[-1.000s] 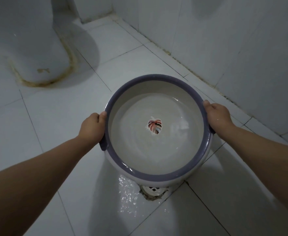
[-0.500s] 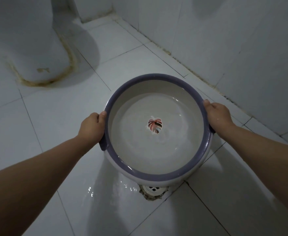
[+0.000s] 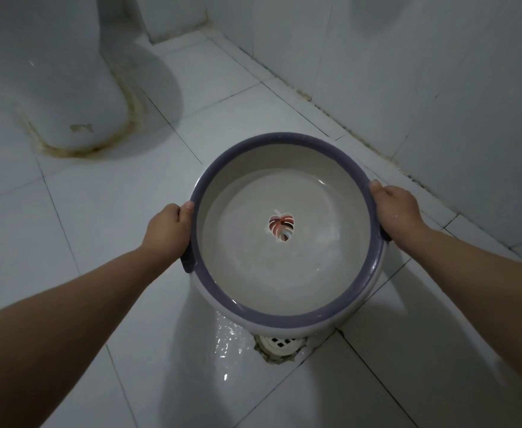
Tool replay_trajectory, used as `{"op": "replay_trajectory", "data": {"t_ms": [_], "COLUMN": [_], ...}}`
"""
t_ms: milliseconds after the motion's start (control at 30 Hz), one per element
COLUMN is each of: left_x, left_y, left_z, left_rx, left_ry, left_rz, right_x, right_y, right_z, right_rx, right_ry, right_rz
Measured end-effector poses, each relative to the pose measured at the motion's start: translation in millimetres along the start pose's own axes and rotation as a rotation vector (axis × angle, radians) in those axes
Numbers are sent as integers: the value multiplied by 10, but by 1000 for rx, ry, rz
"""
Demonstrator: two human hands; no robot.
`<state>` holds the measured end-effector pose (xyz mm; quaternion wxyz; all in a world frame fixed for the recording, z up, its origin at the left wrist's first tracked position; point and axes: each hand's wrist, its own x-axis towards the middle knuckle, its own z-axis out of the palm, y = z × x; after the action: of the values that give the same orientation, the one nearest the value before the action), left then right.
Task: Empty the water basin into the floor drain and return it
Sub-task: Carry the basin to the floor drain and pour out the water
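A round white basin (image 3: pixel 272 143) with a purple rim and a leaf picture on its bottom is held over the tiled floor. Clear water fills its lower part. My left hand (image 3: pixel 168 233) grips the rim on the left side and my right hand (image 3: pixel 397 211) grips it on the right. The basin tips slightly toward me, its near edge just above the white floor drain (image 3: pixel 279 345), which is half hidden under it. Water glistens on the tile left of the drain.
A white toilet base (image 3: pixel 56 88) with a stained seal stands at the far left. A tiled wall (image 3: pixel 423 72) runs along the right, close behind the basin. White floor tiles (image 3: pixel 99 211) spread to the left and toward me.
Both hands keep their grip. The water in the basin sloshes and the wet patch beside the drain has shifted; the basin has hardly moved.
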<state>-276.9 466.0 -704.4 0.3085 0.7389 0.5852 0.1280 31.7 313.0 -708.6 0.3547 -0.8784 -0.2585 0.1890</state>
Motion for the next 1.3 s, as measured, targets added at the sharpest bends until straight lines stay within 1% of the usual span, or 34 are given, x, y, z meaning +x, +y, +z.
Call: {"op": "replay_trajectory", "data": {"t_ms": [467,633,967,1300], "left_x": [-18,-49,-59,-56], "left_y": [-1,0,6,3], "left_z": [-33,-38,-69,-74], "left_rx": [-12,-20,-21,-20], "left_ry": [-12,-21,-18,-11], "left_rz": [4,-8,-7,-4], "right_x": [-11,-14,-32,-15], "right_y": [-4,-6,-41,-43], "right_z": [-20,-24,-32,-38], "right_rx": [-21,-54,2,-14], "right_ry": [11,3,11,18], "right_rz": [5,-23,-45,-61]}}
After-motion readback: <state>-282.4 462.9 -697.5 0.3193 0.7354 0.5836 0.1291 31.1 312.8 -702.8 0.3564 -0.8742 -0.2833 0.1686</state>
